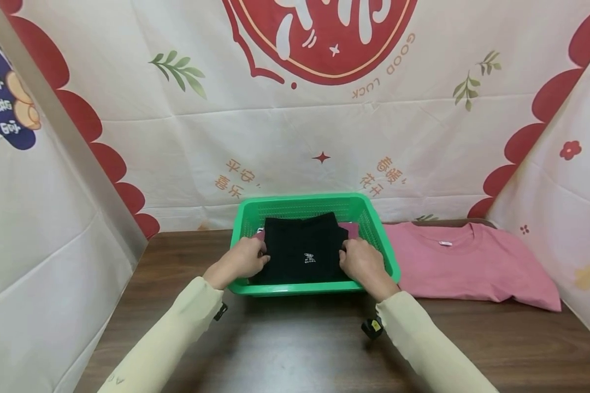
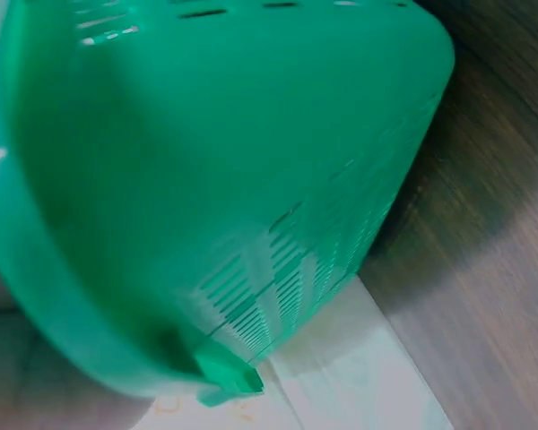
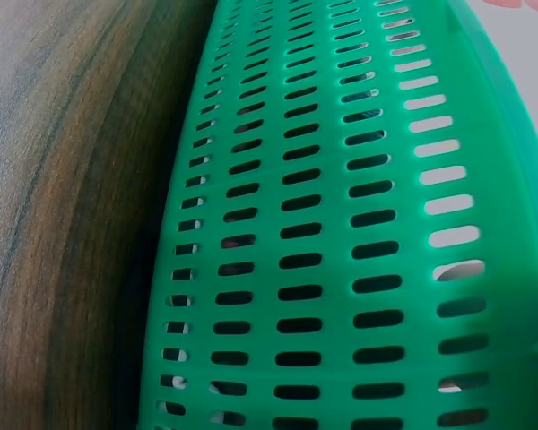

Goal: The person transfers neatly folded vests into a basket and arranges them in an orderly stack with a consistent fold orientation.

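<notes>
A folded black garment with a small white print lies in a green plastic basket. At its left edge my left hand reaches over the rim and pinches the cloth. The right edge is pinched by my right hand. Pink cloth shows beneath the black garment. The left wrist view has the basket's outer wall and a blurred bit of hand. In the right wrist view, the slotted basket wall hides most of the contents.
A pink T-shirt lies spread on the brown wooden table, right beside the basket. Behind the basket hangs a white printed cloth, and similar cloth encloses both sides.
</notes>
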A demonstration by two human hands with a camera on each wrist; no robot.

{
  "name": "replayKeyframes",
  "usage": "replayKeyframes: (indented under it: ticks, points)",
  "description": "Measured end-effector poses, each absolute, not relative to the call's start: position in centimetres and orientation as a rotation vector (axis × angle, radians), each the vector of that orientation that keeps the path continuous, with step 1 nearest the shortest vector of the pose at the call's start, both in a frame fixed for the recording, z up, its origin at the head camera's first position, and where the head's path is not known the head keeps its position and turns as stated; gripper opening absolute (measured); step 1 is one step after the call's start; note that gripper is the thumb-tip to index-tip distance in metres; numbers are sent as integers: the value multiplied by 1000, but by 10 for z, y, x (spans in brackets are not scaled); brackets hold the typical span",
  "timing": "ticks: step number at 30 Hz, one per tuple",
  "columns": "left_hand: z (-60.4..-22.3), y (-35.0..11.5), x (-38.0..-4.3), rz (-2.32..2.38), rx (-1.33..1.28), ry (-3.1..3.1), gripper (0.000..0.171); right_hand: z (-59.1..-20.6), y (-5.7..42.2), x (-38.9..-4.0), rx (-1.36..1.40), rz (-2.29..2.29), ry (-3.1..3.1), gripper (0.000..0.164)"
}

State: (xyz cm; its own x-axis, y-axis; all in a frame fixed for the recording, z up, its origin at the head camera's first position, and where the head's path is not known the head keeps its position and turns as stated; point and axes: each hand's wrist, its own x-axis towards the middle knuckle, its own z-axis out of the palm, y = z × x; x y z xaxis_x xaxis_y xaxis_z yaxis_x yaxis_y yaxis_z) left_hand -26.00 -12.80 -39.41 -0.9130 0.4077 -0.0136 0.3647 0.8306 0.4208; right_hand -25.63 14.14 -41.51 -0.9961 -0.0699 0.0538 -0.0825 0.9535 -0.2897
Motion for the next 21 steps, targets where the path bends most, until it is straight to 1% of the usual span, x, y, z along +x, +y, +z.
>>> replayKeyframes:
  ticks: [8, 21]
  points:
    - [-389, -135, -242, 744, 727, 2918, 20, -415, 144, -258, 123, 535, -3054, 22]
    - [-376, -137, -213, 1055, 734, 2926, 16, -412, 147, -258, 167, 688, -3001, 21]
